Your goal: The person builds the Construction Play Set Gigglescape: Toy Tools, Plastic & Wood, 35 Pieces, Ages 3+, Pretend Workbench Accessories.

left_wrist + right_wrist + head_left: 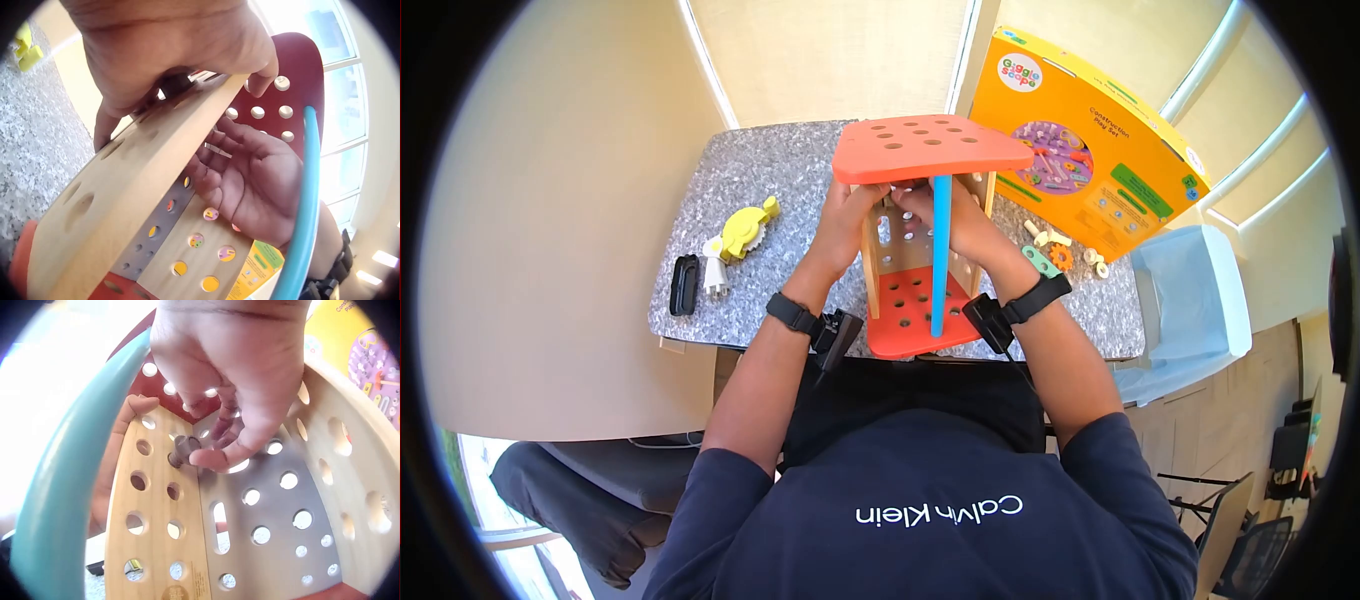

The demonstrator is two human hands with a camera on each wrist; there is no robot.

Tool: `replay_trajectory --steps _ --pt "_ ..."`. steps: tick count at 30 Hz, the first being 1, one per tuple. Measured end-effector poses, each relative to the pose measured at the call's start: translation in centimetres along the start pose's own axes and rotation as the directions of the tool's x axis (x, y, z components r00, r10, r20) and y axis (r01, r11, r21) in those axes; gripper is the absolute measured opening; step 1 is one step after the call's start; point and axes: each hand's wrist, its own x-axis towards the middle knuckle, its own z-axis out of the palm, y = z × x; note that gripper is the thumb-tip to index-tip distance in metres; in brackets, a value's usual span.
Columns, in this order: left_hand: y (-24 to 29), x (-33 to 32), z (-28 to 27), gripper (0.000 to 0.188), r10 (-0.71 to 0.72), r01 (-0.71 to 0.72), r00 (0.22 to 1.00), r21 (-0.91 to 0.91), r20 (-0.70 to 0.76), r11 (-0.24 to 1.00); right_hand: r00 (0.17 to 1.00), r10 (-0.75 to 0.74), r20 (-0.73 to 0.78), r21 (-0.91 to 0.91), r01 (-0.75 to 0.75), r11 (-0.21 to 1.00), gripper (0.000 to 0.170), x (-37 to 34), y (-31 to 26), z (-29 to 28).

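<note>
A toy workbench with wooden side panels (871, 255), an orange top board (930, 150) with holes, an orange base (910, 310) and a blue rod (941, 260) stands at the table's front. My left hand (837, 235) grips the left panel from outside, its thumb at the edge in the left wrist view. Beneath that palm a dark piece (177, 82) shows partly. Reaching inside under the top board, my right hand (240, 381) has curled fingers at a grey-brown toy bolt (185, 449), which sits in a hole of the left panel. A fingertip meets the bolt's head.
On the table's left lie a yellow toy piece (745, 230), a white piece (715, 270) and a black case (685, 285). At right are an orange gear (1061, 257), a green strip (1040, 262) and a yellow box (1120, 160). A lined bin (1200, 300) stands beyond the right edge.
</note>
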Motion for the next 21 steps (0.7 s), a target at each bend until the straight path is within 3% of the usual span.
replay_trajectory --steps 1,3,6,7,9,13,15,18,21 --pt "0.3 -0.1 0.2 0.038 -0.004 0.004 1.0 -0.014 0.005 1.0 1.0 0.001 0.0 -0.002 -0.001 1.0 0.024 0.0 0.5 -0.1" --pt "-0.4 0.3 -0.4 0.037 0.015 -0.014 1.0 -0.029 0.013 0.999 0.98 -0.196 0.047 -0.166 0.201 0.966 0.021 0.0 1.4 -0.2" --pt "-1.0 0.7 -0.9 0.037 0.031 -0.031 0.999 -0.029 0.018 0.999 0.975 -0.214 0.053 -0.109 0.219 0.97 0.018 0.3 1.8 -0.1" --pt "-0.7 0.6 -0.8 0.037 0.026 -0.026 1.0 -0.017 0.013 1.0 0.975 -0.215 0.053 -0.107 0.219 0.97 0.018 0.2 1.5 0.0" --pt "-0.1 0.2 -0.3 0.04 0.033 -0.033 0.999 -0.007 0.028 0.999 0.998 -0.03 0.058 -0.05 0.033 0.998 0.016 0.2 0.7 0.1" --pt "-0.3 0.1 -0.4 0.052 0.065 -0.063 0.996 -0.023 0.067 0.998 0.996 0.015 0.083 -0.031 -0.013 0.999 0.016 0.7 1.2 0.0" --pt "-0.6 0.0 -0.2 0.057 0.083 -0.081 0.995 -0.035 0.059 0.996 0.998 0.066 0.012 -0.069 -0.065 0.995 0.021 0.5 0.5 0.1" --pt "-1.9 0.8 -1.0 0.06 0.099 -0.094 0.993 -0.071 0.065 0.993 0.997 -0.02 -0.072 -0.095 0.013 0.995 0.014 -0.1 -0.6 0.7" --pt "-2.2 0.8 -1.4 0.059 0.095 -0.089 0.993 -0.084 0.073 0.992 0.993 -0.115 -0.036 -0.021 0.114 0.993 0.016 -0.1 -0.3 0.4"
